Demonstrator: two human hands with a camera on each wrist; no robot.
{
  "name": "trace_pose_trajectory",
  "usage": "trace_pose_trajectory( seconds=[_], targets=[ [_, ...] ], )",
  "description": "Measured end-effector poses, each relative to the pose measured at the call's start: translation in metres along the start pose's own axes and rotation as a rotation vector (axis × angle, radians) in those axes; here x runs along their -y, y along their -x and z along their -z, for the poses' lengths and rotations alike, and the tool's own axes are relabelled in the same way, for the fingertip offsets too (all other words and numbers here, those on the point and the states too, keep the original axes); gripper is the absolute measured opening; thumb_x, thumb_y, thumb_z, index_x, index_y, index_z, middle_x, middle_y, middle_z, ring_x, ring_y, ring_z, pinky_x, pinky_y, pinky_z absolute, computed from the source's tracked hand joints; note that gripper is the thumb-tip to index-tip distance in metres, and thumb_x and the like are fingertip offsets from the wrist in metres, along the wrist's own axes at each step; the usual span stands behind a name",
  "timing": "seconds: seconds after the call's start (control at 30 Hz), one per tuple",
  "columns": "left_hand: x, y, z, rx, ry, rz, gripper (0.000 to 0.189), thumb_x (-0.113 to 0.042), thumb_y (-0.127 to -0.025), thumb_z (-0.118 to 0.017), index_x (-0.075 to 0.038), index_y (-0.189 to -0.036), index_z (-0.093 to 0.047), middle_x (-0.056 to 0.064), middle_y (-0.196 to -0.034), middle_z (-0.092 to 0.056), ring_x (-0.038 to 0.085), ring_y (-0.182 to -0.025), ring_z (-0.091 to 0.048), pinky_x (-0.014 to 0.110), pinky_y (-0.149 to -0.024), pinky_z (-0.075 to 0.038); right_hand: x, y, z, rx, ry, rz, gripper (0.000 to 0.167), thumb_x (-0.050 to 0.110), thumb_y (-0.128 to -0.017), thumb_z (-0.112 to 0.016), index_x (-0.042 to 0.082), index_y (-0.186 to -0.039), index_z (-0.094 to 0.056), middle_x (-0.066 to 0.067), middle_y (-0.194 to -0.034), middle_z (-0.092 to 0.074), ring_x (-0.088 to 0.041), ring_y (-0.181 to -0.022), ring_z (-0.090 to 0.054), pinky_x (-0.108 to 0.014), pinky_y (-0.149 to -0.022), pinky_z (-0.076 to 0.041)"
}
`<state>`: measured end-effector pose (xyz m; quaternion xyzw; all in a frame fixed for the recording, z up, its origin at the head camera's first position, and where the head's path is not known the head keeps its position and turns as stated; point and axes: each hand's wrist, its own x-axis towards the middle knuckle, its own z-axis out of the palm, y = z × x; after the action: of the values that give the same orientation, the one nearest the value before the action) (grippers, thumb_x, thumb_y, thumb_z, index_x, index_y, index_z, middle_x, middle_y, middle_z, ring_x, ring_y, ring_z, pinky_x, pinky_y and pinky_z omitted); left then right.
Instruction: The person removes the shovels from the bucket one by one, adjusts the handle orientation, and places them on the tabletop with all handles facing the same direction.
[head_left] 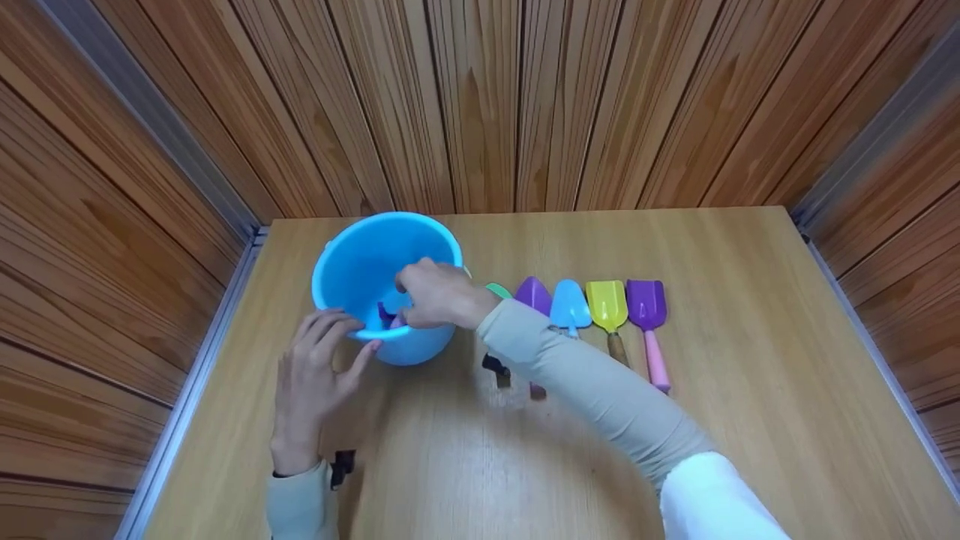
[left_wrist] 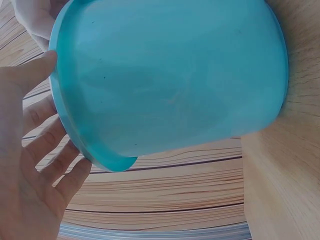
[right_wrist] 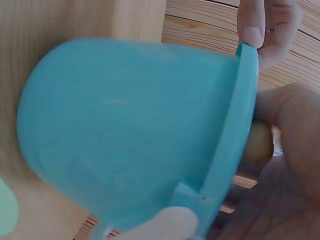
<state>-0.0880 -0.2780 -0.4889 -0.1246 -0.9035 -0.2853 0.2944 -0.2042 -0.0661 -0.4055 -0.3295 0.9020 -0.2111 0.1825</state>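
Note:
A light blue bucket (head_left: pixel 352 259) stands upright on the left of the table. My left hand (head_left: pixel 315 367) grips its near rim, and the thumb (left_wrist: pixel 42 67) lies on the rim in the left wrist view. My right hand (head_left: pixel 439 292) reaches over the rim into the bucket with bent fingers. Beside its fingertips, inside, is a small purple piece (head_left: pixel 386 315), mostly hidden. In the right wrist view a rounded tan shape (right_wrist: pixel 257 142) shows between the right thumb and fingers; whether it is held is unclear.
Right of the bucket lies a row of toy shovels: green (head_left: pixel 498 290), purple (head_left: pixel 533 294), blue (head_left: pixel 570 304), yellow (head_left: pixel 607 304), and purple (head_left: pixel 646 304) with a pink handle. My right sleeve (head_left: pixel 585 382) covers some handles. Wood-panelled walls (head_left: pixel 480 112) surround the table.

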Motion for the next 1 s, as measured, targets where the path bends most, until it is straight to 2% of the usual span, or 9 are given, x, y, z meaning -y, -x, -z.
trace_pose_trajectory(
  seconds=[0.07, 0.17, 0.33, 0.57, 0.67, 0.8, 1.0],
  targets=[
    [0.000, 0.001, 0.001, -0.001, 0.000, 0.003, 0.035, -0.033, -0.091, -0.087, -0.013, -0.118, -0.078, 0.005, -0.123, -0.076, 0.026, -0.125, -0.066, 0.055, -0.101, -0.061, 0.004, -0.002, 0.002, 0.029, 0.038, -0.030, 0.039, 0.037, -0.099, -0.077, 0.012, -0.128, -0.068, -0.005, -0.091, -0.064, -0.018, -0.077, -0.065, -0.036, -0.078, -0.066],
    [0.000, 0.002, 0.001, -0.006, -0.003, 0.007, 0.034, -0.033, -0.091, -0.087, -0.013, -0.118, -0.078, 0.005, -0.122, -0.076, 0.026, -0.125, -0.066, 0.055, -0.099, -0.061, 0.011, -0.005, 0.003, 0.058, 0.126, -0.055, 0.041, 0.035, -0.098, -0.078, 0.011, -0.129, -0.067, -0.005, -0.089, -0.065, -0.018, -0.076, -0.068, -0.038, -0.078, -0.067],
    [0.000, 0.004, 0.000, -0.014, -0.006, 0.006, 0.034, -0.031, -0.090, -0.088, -0.012, -0.117, -0.078, 0.006, -0.121, -0.076, 0.027, -0.124, -0.067, 0.056, -0.100, -0.061, 0.026, -0.016, 0.001, 0.113, 0.358, -0.105, 0.055, 0.049, -0.094, -0.075, 0.012, -0.135, -0.069, -0.005, -0.097, -0.072, -0.021, -0.086, -0.069, -0.044, -0.090, -0.066],
    [0.000, 0.005, -0.001, -0.011, 0.010, 0.019, 0.034, -0.032, -0.091, -0.087, -0.013, -0.117, -0.078, 0.006, -0.122, -0.076, 0.026, -0.125, -0.066, 0.055, -0.102, -0.060, 0.048, -0.039, -0.009, 0.235, 0.716, -0.296, 0.071, 0.069, -0.086, -0.070, 0.019, -0.137, -0.067, 0.003, -0.091, -0.070, -0.017, -0.081, -0.067, -0.033, -0.086, -0.061],
    [0.000, 0.004, -0.001, -0.008, 0.012, 0.016, 0.034, -0.034, -0.092, -0.087, -0.013, -0.117, -0.079, 0.006, -0.121, -0.077, 0.024, -0.123, -0.066, 0.055, -0.100, -0.061, 0.052, -0.044, -0.013, 0.279, 0.851, -0.341, 0.073, 0.073, -0.087, -0.066, 0.020, -0.137, -0.064, 0.002, -0.093, -0.070, -0.019, -0.084, -0.067, -0.036, -0.089, -0.059],
    [0.000, 0.001, -0.001, -0.009, 0.008, -0.002, 0.035, -0.034, -0.091, -0.087, -0.014, -0.118, -0.079, 0.005, -0.120, -0.077, 0.023, -0.122, -0.067, 0.054, -0.099, -0.062, 0.053, -0.046, -0.016, 0.304, 0.949, -0.360, 0.066, 0.073, -0.093, -0.060, 0.018, -0.129, -0.066, 0.000, -0.092, -0.069, -0.020, -0.084, -0.067, -0.037, -0.091, -0.058],
    [0.001, -0.001, -0.002, -0.009, 0.018, -0.023, 0.036, -0.034, -0.091, -0.087, -0.013, -0.120, -0.078, 0.006, -0.120, -0.077, 0.022, -0.122, -0.066, 0.053, -0.101, -0.061, 0.052, -0.044, -0.019, 0.280, 1.024, -0.357, 0.052, 0.066, -0.100, -0.057, 0.018, -0.112, -0.071, 0.004, -0.079, -0.063, -0.015, -0.073, -0.061, -0.033, -0.086, -0.057]
  ],
)
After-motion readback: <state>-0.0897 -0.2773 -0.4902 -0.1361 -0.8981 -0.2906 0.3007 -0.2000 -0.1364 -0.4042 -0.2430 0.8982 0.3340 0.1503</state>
